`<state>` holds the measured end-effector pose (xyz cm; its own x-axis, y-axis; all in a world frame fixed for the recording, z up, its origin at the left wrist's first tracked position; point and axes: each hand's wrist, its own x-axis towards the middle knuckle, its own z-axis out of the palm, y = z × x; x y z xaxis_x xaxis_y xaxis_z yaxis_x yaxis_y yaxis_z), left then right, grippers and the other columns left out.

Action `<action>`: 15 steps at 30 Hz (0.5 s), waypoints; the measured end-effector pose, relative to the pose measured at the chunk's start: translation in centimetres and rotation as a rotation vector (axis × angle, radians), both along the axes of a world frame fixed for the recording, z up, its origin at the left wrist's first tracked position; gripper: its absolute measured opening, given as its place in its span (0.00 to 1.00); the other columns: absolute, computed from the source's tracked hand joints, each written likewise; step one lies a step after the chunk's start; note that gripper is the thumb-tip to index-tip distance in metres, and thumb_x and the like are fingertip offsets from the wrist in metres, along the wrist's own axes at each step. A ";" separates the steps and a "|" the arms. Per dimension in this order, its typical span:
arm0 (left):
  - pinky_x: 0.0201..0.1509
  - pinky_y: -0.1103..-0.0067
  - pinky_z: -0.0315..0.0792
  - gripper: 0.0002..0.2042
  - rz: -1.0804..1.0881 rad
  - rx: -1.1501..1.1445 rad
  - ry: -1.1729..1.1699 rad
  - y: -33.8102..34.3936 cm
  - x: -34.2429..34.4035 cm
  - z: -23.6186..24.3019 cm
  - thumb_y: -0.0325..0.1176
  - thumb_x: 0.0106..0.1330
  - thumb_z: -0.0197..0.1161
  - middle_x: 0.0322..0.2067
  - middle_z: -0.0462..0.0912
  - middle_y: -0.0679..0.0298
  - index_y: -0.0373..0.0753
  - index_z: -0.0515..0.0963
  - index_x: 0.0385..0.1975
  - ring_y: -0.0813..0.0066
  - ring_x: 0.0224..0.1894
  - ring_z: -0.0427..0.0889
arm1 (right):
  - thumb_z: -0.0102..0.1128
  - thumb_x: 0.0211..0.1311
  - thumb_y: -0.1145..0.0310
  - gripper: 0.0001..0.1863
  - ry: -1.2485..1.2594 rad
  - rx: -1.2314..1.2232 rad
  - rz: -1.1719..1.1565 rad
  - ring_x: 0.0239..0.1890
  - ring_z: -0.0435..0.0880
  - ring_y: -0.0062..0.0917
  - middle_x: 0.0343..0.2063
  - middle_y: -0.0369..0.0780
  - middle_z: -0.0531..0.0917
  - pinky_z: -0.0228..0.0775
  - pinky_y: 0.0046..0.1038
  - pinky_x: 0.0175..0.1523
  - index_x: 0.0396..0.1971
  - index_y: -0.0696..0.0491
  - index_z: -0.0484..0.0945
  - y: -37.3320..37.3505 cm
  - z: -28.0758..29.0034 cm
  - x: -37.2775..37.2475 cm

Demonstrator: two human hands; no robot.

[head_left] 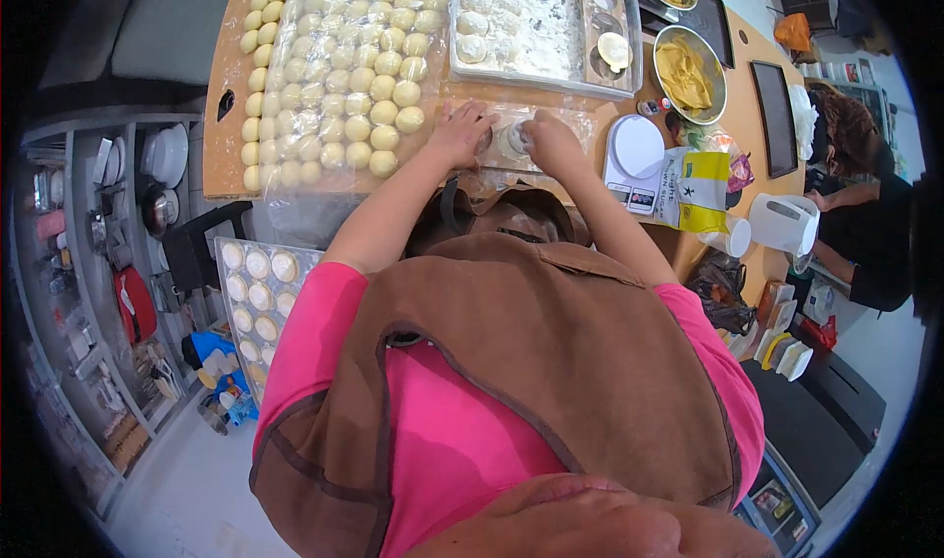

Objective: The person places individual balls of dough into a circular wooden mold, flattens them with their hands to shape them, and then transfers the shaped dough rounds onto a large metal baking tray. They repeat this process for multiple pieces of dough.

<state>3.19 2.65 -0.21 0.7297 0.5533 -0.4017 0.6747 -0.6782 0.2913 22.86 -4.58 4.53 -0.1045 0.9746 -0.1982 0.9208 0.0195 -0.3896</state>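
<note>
At the bench (224,155)'s near edge, the right hand (553,143) gripped a small clear cup (512,139) beside the left hand (460,133), whose grip I could not tell. Plastic film (320,214) covered many dough balls (410,119), presumably against drying.

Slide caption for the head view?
Left hand and right hand between dough balls and a digital kitchen scale, a floury plastic tray beyond.

There are two bare hands at work, one left hand (460,133) and one right hand (553,143); two round metal bowls (721,90) of yellow filling; one white round-topped kitchen scale (637,147); one white plastic jug (784,221); and dozens of smooth pale-yellow dough balls (383,113), too many to count exactly.
</note>
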 end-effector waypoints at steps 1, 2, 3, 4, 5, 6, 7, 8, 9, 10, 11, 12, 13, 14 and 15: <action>0.73 0.50 0.41 0.54 0.000 -0.008 0.000 0.1 -0.1 0.0 0.44 0.38 0.79 0.69 0.53 0.61 0.54 0.53 0.69 0.61 0.72 0.49 | 0.58 0.49 0.75 0.12 -0.037 -0.028 0.013 0.41 0.80 0.43 0.34 0.48 0.77 0.73 0.39 0.47 0.36 0.55 0.81 -0.2 -0.5 -0.3; 0.73 0.50 0.41 0.54 0.002 -0.007 0.002 0.1 -0.1 0.0 0.44 0.38 0.79 0.69 0.53 0.61 0.54 0.53 0.69 0.61 0.72 0.49 | 0.58 0.50 0.75 0.11 -0.039 -0.009 0.025 0.41 0.80 0.43 0.35 0.47 0.77 0.73 0.39 0.46 0.35 0.53 0.81 -0.5 -0.9 -0.4; 0.73 0.50 0.41 0.53 0.003 -0.001 -0.014 0.1 -0.2 0.0 0.44 0.38 0.79 0.68 0.53 0.61 0.54 0.53 0.69 0.61 0.72 0.49 | 0.58 0.50 0.75 0.11 -0.038 -0.008 0.025 0.41 0.80 0.43 0.35 0.47 0.77 0.73 0.39 0.46 0.35 0.53 0.81 -0.5 -1.4 -0.4; 0.72 0.49 0.41 0.53 0.008 0.005 -0.029 0.0 -0.3 -0.1 0.43 0.38 0.79 0.68 0.54 0.61 0.53 0.54 0.69 0.61 0.72 0.49 | 0.57 0.50 0.74 0.11 -0.044 -0.014 0.033 0.41 0.80 0.42 0.35 0.47 0.77 0.73 0.40 0.45 0.35 0.52 0.81 -0.5 -1.4 -0.6; 0.72 0.49 0.41 0.53 0.010 0.005 -0.026 -0.1 -0.4 -0.2 0.43 0.38 0.79 0.68 0.54 0.61 0.53 0.54 0.69 0.61 0.72 0.49 | 0.56 0.51 0.74 0.11 -0.050 -0.021 0.040 0.41 0.80 0.42 0.35 0.47 0.77 0.74 0.40 0.45 0.35 0.52 0.81 -0.5 -1.4 -0.8; 0.72 0.49 0.41 0.53 0.013 0.012 -0.034 -0.1 -0.5 -0.4 0.43 0.38 0.79 0.68 0.54 0.61 0.53 0.54 0.69 0.60 0.72 0.50 | 0.56 0.51 0.74 0.11 -0.048 -0.021 0.041 0.41 0.80 0.42 0.35 0.47 0.77 0.74 0.40 0.45 0.35 0.52 0.81 -0.5 -1.3 -1.1; 0.72 0.49 0.42 0.53 0.013 0.019 -0.043 -0.1 -0.5 -0.3 0.42 0.38 0.79 0.68 0.54 0.61 0.53 0.54 0.68 0.60 0.72 0.50 | 0.55 0.52 0.75 0.10 -0.073 -0.058 0.039 0.42 0.80 0.41 0.36 0.46 0.77 0.74 0.41 0.45 0.34 0.52 0.81 -0.3 -0.8 -1.4; 0.72 0.49 0.42 0.53 0.013 0.020 -0.041 -0.1 -0.5 -0.3 0.42 0.38 0.79 0.68 0.54 0.61 0.53 0.54 0.68 0.60 0.72 0.50 | 0.55 0.52 0.76 0.08 -0.097 -0.095 0.037 0.44 0.81 0.40 0.37 0.46 0.77 0.75 0.41 0.45 0.33 0.52 0.80 -0.3 -0.5 -1.7; 0.72 0.49 0.42 0.53 0.012 0.009 -0.039 -0.1 -0.5 -0.3 0.42 0.38 0.79 0.68 0.54 0.61 0.53 0.54 0.68 0.60 0.72 0.50 | 0.55 0.52 0.76 0.08 -0.096 -0.095 0.037 0.44 0.81 0.40 0.37 0.46 0.77 0.75 0.41 0.45 0.33 0.52 0.80 -0.3 -0.7 -1.7; 0.72 0.49 0.42 0.53 0.011 -0.002 -0.038 -0.1 -0.4 -0.2 0.42 0.38 0.79 0.68 0.54 0.60 0.53 0.54 0.68 0.60 0.72 0.50 | 0.55 0.52 0.76 0.10 -0.103 -0.083 0.050 0.42 0.81 0.40 0.36 0.46 0.77 0.75 0.41 0.44 0.34 0.51 0.80 -0.3 -0.9 -1.7; 0.72 0.49 0.42 0.53 0.009 -0.001 -0.037 -0.1 -0.4 -0.2 0.42 0.38 0.79 0.68 0.54 0.60 0.53 0.54 0.68 0.60 0.72 0.50 | 0.55 0.51 0.75 0.11 -0.111 -0.073 0.064 0.41 0.81 0.40 0.35 0.45 0.77 0.75 0.41 0.43 0.35 0.51 0.81 -0.4 -1.2 -1.7; 0.72 0.49 0.42 0.53 0.005 0.002 -0.044 -0.1 -0.4 -0.1 0.42 0.38 0.79 0.68 0.54 0.60 0.53 0.54 0.68 0.59 0.72 0.50 | 0.55 0.51 0.75 0.11 -0.110 -0.073 0.063 0.41 0.81 0.40 0.35 0.45 0.77 0.75 0.41 0.43 0.35 0.51 0.81 -0.4 -1.4 -1.6; 0.72 0.49 0.42 0.52 0.004 0.004 -0.051 -0.1 -0.4 -0.1 0.41 0.39 0.79 0.68 0.55 0.60 0.53 0.54 0.68 0.59 0.72 0.50 | 0.55 0.51 0.75 0.11 -0.098 -0.063 0.057 0.41 0.81 0.40 0.35 0.45 0.77 0.75 0.41 0.44 0.35 0.51 0.81 -0.3 -1.5 -1.7; 0.72 0.49 0.42 0.52 0.006 0.002 -0.050 -0.1 -0.4 -0.1 0.41 0.39 0.79 0.68 0.55 0.60 0.53 0.54 0.68 0.59 0.72 0.50 | 0.55 0.51 0.76 0.11 -0.085 -0.054 0.052 0.41 0.81 0.40 0.35 0.45 0.76 0.75 0.41 0.44 0.35 0.51 0.81 -0.3 -1.6 -1.7; 0.72 0.49 0.42 0.52 0.004 0.000 -0.047 -0.1 -0.4 -0.1 0.41 0.39 0.78 0.68 0.55 0.60 0.53 0.54 0.68 0.59 0.72 0.50 | 0.55 0.51 0.76 0.11 -0.083 -0.057 0.054 0.41 0.81 0.40 0.35 0.45 0.76 0.75 0.41 0.44 0.35 0.51 0.81 -0.3 -1.7 -1.7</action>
